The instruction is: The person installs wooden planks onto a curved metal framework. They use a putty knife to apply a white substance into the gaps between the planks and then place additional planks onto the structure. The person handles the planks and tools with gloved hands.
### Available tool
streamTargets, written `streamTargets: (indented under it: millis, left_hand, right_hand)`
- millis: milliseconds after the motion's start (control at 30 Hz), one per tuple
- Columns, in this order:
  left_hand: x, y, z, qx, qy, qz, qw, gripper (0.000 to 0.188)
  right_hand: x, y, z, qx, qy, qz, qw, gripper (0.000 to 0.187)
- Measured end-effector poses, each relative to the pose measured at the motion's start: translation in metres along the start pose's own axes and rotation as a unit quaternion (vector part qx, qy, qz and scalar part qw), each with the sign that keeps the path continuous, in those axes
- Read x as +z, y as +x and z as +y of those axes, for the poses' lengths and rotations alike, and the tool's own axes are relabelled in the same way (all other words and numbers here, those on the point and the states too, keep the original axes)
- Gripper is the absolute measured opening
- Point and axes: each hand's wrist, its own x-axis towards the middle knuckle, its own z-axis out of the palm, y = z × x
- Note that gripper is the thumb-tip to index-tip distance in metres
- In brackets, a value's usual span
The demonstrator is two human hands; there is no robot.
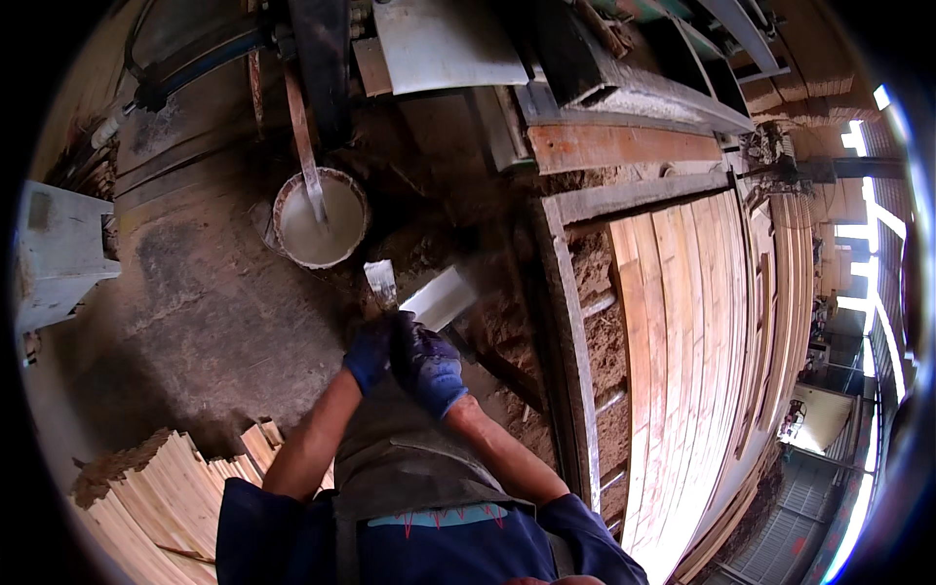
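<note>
Both my hands wear dark blue gloves and meet in front of my body. My left hand point(368, 353) grips the handle of a flat brush point(380, 283) whose pale bristles point up and away from me. My right hand point(427, 366) is closed on the near end of a short white-coated wooden piece point(441, 296) that angles up to the right. The brush head lies just left of that piece. Beyond them stands a round bucket point(283, 200) of white liquid with a stick point(310, 171) leaning in it.
Stacked pale wood slats point(161, 497) lie at lower left. A long bed of boards point(697, 331) in a metal frame point(568, 351) runs along the right, with sawdust beside it. Machinery and a metal sheet point(444, 44) stand behind the bucket. A grey box point(58, 253) is at far left.
</note>
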Motion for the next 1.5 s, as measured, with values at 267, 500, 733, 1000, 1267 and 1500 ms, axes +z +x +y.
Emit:
streamTargets:
  millis: [267,500,733,1000,1267,1500]
  left_hand:
    - [-0.047,0.106,-0.028,-0.061,0.401,0.130,0.905,0.024]
    - [-0.022,0.141,-0.088,-0.010,0.438,0.126,0.890,0.018]
    - [-0.012,0.139,-0.121,-0.186,0.372,-0.028,0.909,0.028]
    - [-0.080,0.112,-0.055,-0.143,0.281,0.059,0.947,0.025]
    - [-0.192,0.157,0.197,0.170,0.405,0.069,0.896,0.029]
    - [-0.235,0.278,0.488,0.490,0.581,0.247,0.601,0.050]
  right_hand:
    - [-0.160,0.160,0.087,-0.172,-0.160,0.197,0.952,0.044]
    - [-0.189,0.354,0.209,-0.081,-0.462,0.120,0.875,0.043]
    - [-0.198,0.446,0.260,-0.114,-0.515,0.091,0.845,0.033]
    - [-0.214,0.320,0.223,-0.151,-0.389,0.131,0.899,0.022]
    - [-0.213,0.148,0.193,-0.145,-0.275,0.156,0.937,0.023]
    - [-0.228,0.041,0.153,-0.031,-0.154,0.214,0.964,0.007]
